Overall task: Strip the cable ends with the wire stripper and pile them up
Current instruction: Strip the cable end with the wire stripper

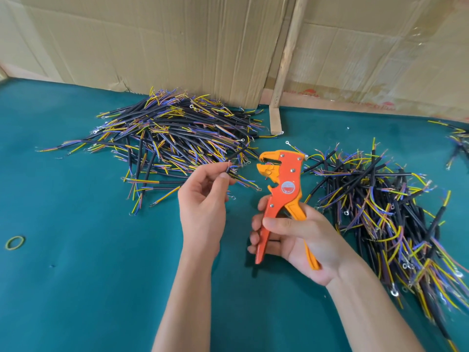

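The left hand (pixel 203 199) pinches a short black cable (pixel 234 158) by its end, just left of the wire stripper (pixel 281 196). The right hand (pixel 297 237) grips the stripper's handles, its head upright above the green table (pixel 76 275). Cable piles lie behind (pixel 172 138) and to the right (pixel 385 212).

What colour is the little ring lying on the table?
Yellow-green. The ring shows in the head view, lying on the teal table.
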{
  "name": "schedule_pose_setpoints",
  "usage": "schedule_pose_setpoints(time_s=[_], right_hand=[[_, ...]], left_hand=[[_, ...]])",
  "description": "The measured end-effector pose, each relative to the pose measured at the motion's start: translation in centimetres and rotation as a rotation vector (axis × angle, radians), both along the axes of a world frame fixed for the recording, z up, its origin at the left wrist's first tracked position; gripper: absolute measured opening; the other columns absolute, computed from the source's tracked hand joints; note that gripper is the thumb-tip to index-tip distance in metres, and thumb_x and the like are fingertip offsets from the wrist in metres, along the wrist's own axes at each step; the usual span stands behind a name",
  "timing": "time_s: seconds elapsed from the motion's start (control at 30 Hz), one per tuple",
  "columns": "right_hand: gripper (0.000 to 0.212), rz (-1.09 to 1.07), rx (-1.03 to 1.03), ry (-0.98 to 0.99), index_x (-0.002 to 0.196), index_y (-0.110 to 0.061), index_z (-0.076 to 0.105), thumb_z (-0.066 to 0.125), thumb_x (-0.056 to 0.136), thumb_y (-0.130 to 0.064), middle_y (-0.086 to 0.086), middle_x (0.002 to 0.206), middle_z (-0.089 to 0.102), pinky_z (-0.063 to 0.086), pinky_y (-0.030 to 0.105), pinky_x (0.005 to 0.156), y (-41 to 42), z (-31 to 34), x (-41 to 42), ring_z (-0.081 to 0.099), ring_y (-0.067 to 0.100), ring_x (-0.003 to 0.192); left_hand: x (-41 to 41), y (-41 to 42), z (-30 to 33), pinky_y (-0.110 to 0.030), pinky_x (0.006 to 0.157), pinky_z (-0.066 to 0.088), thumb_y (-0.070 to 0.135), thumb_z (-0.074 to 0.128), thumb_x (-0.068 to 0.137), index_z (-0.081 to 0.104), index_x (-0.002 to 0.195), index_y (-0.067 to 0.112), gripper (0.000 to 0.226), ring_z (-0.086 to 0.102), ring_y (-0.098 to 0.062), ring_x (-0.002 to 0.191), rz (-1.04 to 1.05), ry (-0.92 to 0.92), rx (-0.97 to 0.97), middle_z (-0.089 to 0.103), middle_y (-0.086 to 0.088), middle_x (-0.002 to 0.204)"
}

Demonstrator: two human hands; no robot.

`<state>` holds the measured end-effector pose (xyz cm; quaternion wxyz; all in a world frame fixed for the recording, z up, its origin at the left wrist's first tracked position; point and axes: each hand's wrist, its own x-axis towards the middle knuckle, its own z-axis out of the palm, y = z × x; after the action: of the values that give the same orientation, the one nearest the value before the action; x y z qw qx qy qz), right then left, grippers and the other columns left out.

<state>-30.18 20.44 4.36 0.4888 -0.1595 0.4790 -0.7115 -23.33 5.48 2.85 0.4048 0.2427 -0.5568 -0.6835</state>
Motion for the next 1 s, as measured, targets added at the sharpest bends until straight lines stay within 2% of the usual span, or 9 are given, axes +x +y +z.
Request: schedule_pose_setpoints(time_s=[0.13, 0.3, 0.4, 0.47, 0.53, 0.57, 0.67, 0.8, 1.0], right_hand=[[0.024, -0.075, 0.037, 0.032, 0.080, -0.016, 0.058, 0.080, 0.076, -0.009, 0.008, 0.061, 0.041, 0.043, 0.034, 0.048, -0.1, 0.1, 0.1, 0.043, 0.024, 0.047], [0.032, -0.126, -0.003, 0.033, 0.100, -0.006, 0.063, 0.077, 0.072, -0.004, 0.021, 0.078, 0.060, 0.057, 0.045, 0.062, -0.1, 0.2, 0.0, 0.062, 0.035, 0.065], [0.025, -0.221, 0.043, 0.043, 0.078, -0.017, 0.055, 0.077, 0.072, -0.007, 0.007, 0.059, 0.037, 0.041, 0.030, 0.044, -0.4, 0.0, 0.0, 0.039, 0.021, 0.044], [0.029, -0.247, 0.051, 0.060, 0.073, -0.020, 0.052, 0.079, 0.072, -0.011, 0.002, 0.055, 0.031, 0.035, 0.026, 0.041, -0.1, 0.1, -0.4, 0.033, 0.017, 0.039], [0.023, -0.167, 0.035, 0.052, 0.086, -0.014, 0.062, 0.079, 0.072, -0.009, 0.011, 0.063, 0.051, 0.048, 0.035, 0.048, 0.2, 0.3, -0.4, 0.051, 0.026, 0.049], [0.029, -0.119, 0.036, 0.040, 0.097, -0.008, 0.065, 0.078, 0.072, -0.006, 0.017, 0.074, 0.059, 0.055, 0.042, 0.056, 0.4, 0.3, -0.5, 0.060, 0.032, 0.060], [0.046, -0.017, 0.064, 0.047, 0.115, 0.002, 0.061, 0.076, 0.073, 0.000, 0.028, 0.092, 0.066, 0.058, 0.051, 0.072, 0.8, 0.1, -0.5, 0.067, 0.041, 0.076], [0.054, 0.096, 0.075, 0.064, 0.120, 0.003, 0.060, 0.081, 0.071, -0.005, 0.030, 0.098, 0.066, 0.057, 0.052, 0.076, 0.7, 0.2, -0.1, 0.068, 0.043, 0.081], [0.045, 0.137, 0.036, 0.061, 0.115, -0.001, 0.064, 0.080, 0.073, -0.002, 0.031, 0.097, 0.065, 0.057, 0.053, 0.076, 0.5, 0.1, 0.0, 0.066, 0.043, 0.079]], left_hand=[[0.1, -0.1, 0.0, -0.014, 0.055, 0.038, 0.002, 0.059, 0.097, 0.072, 0.095, 0.019, 0.022, 0.055, -0.006, 0.063, 0.010, 0.014, 0.010, 0.069, 0.001, 0.080], [-0.1, 0.0, 0.1, -0.015, 0.054, 0.039, 0.001, 0.058, 0.097, 0.071, 0.095, 0.018, 0.022, 0.054, -0.007, 0.062, 0.003, 0.011, 0.023, 0.069, 0.001, 0.080], [0.0, 0.0, 0.1, -0.014, 0.054, 0.039, 0.000, 0.058, 0.097, 0.072, 0.095, 0.018, 0.023, 0.054, -0.007, 0.062, -0.005, 0.026, 0.031, 0.069, 0.001, 0.079], [0.0, 0.1, 0.2, -0.014, 0.054, 0.039, 0.000, 0.058, 0.097, 0.072, 0.094, 0.019, 0.023, 0.054, -0.007, 0.062, -0.007, 0.032, 0.030, 0.068, 0.001, 0.080], [0.1, 0.1, 0.3, -0.014, 0.054, 0.039, 0.000, 0.058, 0.097, 0.071, 0.094, 0.018, 0.023, 0.054, -0.007, 0.062, -0.008, 0.027, 0.028, 0.068, 0.001, 0.079], [0.0, 0.2, 0.3, -0.014, 0.054, 0.039, 0.000, 0.057, 0.097, 0.071, 0.095, 0.018, 0.022, 0.054, -0.007, 0.062, -0.012, 0.023, 0.026, 0.068, 0.001, 0.079], [0.0, 0.2, 0.2, -0.014, 0.054, 0.039, -0.001, 0.057, 0.097, 0.071, 0.096, 0.016, 0.022, 0.054, -0.007, 0.061, -0.026, 0.022, 0.014, 0.068, 0.003, 0.077], [0.1, 0.3, 0.4, -0.013, 0.054, 0.040, -0.001, 0.057, 0.096, 0.072, 0.096, 0.016, 0.023, 0.055, -0.005, 0.061, -0.038, 0.008, -0.005, 0.068, 0.005, 0.076], [0.2, 0.3, 0.3, -0.012, 0.054, 0.039, 0.002, 0.058, 0.096, 0.074, 0.094, 0.021, 0.024, 0.056, -0.005, 0.062, -0.058, -0.022, -0.026, 0.069, 0.004, 0.077]])
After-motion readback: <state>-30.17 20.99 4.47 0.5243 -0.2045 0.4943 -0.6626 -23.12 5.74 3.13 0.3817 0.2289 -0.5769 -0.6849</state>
